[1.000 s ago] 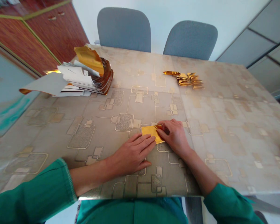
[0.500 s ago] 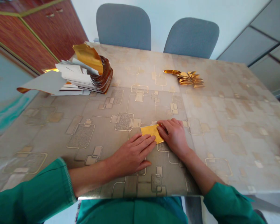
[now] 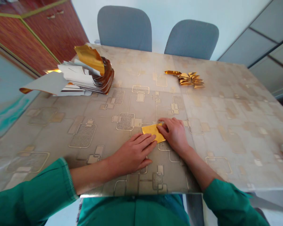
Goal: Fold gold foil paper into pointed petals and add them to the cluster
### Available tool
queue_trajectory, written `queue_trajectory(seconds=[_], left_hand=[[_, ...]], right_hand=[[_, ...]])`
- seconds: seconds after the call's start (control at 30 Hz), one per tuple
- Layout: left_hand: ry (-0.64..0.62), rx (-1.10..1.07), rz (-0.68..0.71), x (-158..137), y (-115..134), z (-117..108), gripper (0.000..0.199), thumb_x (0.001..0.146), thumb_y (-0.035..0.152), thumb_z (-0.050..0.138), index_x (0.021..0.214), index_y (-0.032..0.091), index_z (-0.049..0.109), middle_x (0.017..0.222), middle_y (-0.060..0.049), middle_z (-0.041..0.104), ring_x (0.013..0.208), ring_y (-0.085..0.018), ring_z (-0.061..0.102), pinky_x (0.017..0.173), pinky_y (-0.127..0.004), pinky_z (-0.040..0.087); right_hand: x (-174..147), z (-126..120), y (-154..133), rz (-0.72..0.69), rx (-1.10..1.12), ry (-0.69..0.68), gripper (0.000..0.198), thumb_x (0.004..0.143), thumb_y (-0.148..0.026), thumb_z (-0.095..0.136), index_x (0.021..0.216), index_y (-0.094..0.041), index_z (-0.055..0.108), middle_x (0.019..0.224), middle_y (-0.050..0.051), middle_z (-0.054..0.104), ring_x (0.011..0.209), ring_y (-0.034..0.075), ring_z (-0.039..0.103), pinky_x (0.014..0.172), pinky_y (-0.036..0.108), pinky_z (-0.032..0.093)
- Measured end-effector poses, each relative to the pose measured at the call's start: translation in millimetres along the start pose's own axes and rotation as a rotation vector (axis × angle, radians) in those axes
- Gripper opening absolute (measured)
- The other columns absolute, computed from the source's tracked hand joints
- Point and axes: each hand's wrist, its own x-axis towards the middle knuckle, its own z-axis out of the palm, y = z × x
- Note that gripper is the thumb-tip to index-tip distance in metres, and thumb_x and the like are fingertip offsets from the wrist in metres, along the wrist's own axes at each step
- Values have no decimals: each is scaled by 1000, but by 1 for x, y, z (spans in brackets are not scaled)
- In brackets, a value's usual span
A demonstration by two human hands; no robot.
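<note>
A small folded rectangle of gold foil paper lies on the patterned tablecloth in front of me. My left hand rests flat, its outstretched fingertips pressing on the paper's left and lower part. At the paper's right end, my right hand has its fingers curled, with the thumb and fingertips closed on that edge. The fingers partly cover the right edge, so its fold is hard to make out.
At the back left sits a thick stack of gold-and-white paper sheets, curled and uneven. Several folded gold pieces lie bunched at the back right. Two grey chairs stand behind the table, and a wooden cabinet is at the left.
My right thumb and fingertips have shifted slightly left over the paper's right end. My left hand stays almost in place, and the view has tilted a little.
</note>
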Motion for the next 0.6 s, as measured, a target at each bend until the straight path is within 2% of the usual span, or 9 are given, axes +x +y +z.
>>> queue_trajectory(seconds=[0.1,0.17,0.3,0.43,0.6], left_hand=[[-14,8,6,1,-2,-3,59,93,45,58,140,13,47,147,-14,47,134,-30,44,112,-45,33],[-18,13,12,1,-2,-4,58,93,46,57,140,13,47,147,-13,48,134,-30,44,111,-44,34],[-10,24,14,1,-3,-3,59,94,47,56,141,13,47,147,-14,48,133,-30,45,110,-44,35],[-19,34,16,1,-4,-2,60,94,47,57,142,13,46,147,-14,48,134,-30,45,111,-44,33],[-43,41,41,-1,-8,-3,64,96,51,53,147,15,39,151,-12,44,138,-27,42,114,-44,29]], right_hand=[[-3,-9,6,-17,102,104,17,96,-26,54,103,-18,68,82,4,72,78,20,57,74,33,40],[-12,-19,4,-99,109,170,20,98,-21,50,104,-18,68,90,5,73,82,20,56,77,34,41],[-41,-31,-13,-385,46,40,19,95,-18,56,110,-20,68,102,3,74,90,20,56,89,39,39],[-63,-30,-21,-383,-58,11,22,96,-20,56,116,-19,66,113,3,72,99,21,57,103,44,32],[-69,-29,-11,-376,-121,22,22,96,-23,56,116,-22,67,116,1,72,99,21,57,106,45,29]])
